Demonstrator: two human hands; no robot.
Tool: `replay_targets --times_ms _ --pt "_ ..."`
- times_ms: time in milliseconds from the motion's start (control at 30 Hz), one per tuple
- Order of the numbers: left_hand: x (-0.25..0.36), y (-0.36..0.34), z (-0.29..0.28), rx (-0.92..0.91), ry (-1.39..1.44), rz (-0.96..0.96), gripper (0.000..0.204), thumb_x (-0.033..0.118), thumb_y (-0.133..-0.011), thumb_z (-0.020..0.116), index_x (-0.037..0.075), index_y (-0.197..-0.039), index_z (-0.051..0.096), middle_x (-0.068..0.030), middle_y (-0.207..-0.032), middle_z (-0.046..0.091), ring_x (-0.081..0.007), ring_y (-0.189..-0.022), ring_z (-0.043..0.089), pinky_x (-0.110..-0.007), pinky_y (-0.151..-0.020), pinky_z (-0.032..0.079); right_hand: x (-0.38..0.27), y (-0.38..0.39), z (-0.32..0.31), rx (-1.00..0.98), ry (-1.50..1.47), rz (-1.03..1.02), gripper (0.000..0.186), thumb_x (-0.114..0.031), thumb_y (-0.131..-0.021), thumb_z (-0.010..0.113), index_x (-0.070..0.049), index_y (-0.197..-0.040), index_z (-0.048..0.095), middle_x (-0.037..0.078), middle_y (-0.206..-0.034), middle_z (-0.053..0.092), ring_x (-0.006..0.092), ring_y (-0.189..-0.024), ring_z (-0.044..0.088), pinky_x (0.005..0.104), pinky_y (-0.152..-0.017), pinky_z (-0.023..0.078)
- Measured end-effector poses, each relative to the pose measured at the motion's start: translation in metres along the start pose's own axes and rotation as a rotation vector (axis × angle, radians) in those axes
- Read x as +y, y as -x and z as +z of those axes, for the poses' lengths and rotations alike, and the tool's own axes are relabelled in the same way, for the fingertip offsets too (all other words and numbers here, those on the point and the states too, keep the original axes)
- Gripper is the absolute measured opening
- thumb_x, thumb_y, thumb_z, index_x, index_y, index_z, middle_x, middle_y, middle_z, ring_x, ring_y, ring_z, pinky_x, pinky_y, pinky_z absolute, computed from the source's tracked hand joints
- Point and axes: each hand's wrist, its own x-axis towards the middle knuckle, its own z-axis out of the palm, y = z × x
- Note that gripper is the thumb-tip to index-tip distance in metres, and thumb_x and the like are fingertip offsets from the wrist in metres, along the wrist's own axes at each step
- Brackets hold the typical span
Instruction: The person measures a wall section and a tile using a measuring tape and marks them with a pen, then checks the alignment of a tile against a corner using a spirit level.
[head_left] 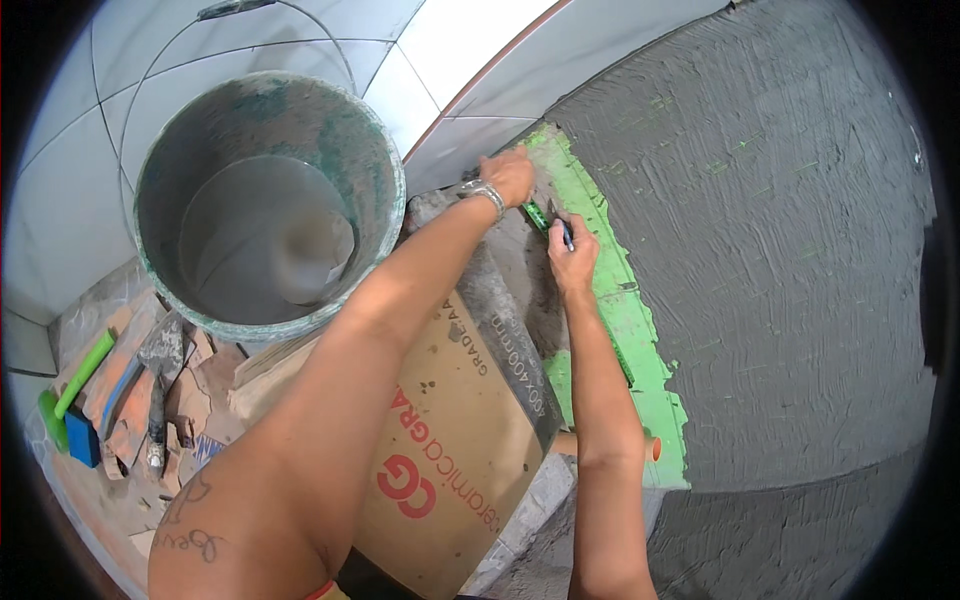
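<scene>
My left hand (pixel 510 176), with a metal bracelet at its wrist, is closed at the upper end of a narrow green measuring strip (pixel 536 214) with dark markings. Just below it, my right hand (pixel 574 256) grips a dark blue pen-like marker (pixel 568 236), its tip close to the strip. Beneath both hands lies a ledge with a light green coated band (pixel 590 200), partly smeared with grey mortar. Past my right hand the strip's lower part runs down along this band, partly hidden by my forearm.
A large bucket (pixel 395 200) holding grey, watery liquid stands at left against tiled walls (pixel 60 200). A cardboard tile box (pixel 455 480) lies below my arms. A trowel (pixel 157 400) and a green-handled tool (pixel 85 375) rest among scraps. Ridged grey mortar (pixel 780 270) covers the right; an orange pipe (pixel 653 449) protrudes.
</scene>
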Motion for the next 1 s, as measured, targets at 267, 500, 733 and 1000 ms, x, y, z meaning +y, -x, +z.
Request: replay_targets --times_ms 267,500,733,1000 --pt "0.001 -0.001 -0.002 -0.008 -0.009 -0.010 0.037 0.019 -0.080 0.077 0.003 -0.113 0.070 -0.0117 -0.134 0.057 -0.0334 -0.126 0.056 -0.066 -0.104 0.039 0.003 -0.003 0.003 0.074 0.025 -0.010 0.015 -0.015 -0.088 0.065 -0.005 -0.099 0.071 0.018 -0.076 0.069 0.0297 -0.069 0.068 0.0388 -0.070 0.053" --pt "0.006 0.002 -0.004 -0.033 0.027 -0.005 0.032 0.013 -0.081 0.072 0.002 -0.111 0.071 -0.0123 -0.134 0.056 -0.0330 -0.124 0.057 -0.064 -0.104 0.039 0.016 -0.001 0.003 0.035 0.198 -0.102 0.016 -0.015 -0.089 0.066 -0.005 -0.099 0.071 0.019 -0.075 0.069 0.0292 -0.066 0.068 0.0384 -0.068 0.053" --pt "0.000 -0.001 0.001 0.009 0.030 -0.021 0.030 0.012 -0.082 0.071 0.003 -0.110 0.071 -0.0110 -0.131 0.059 -0.0315 -0.123 0.058 -0.062 -0.103 0.040 0.009 0.004 0.001 0.012 0.001 0.006 0.017 -0.015 -0.092 0.064 -0.003 -0.103 0.071 0.014 -0.077 0.070 0.0189 -0.073 0.068 0.0340 -0.070 0.053" --pt "0.000 0.012 0.004 0.042 -0.041 -0.018 0.022 0.015 -0.078 0.073 0.011 -0.099 0.074 -0.0107 -0.121 0.066 -0.0340 -0.114 0.062 -0.060 -0.097 0.044 -0.038 0.051 -0.043 0.230 -0.497 0.209 0.023 -0.010 -0.098 0.058 0.005 -0.115 0.065 0.011 -0.105 0.069 0.0148 -0.086 0.066 0.0296 -0.082 0.052"
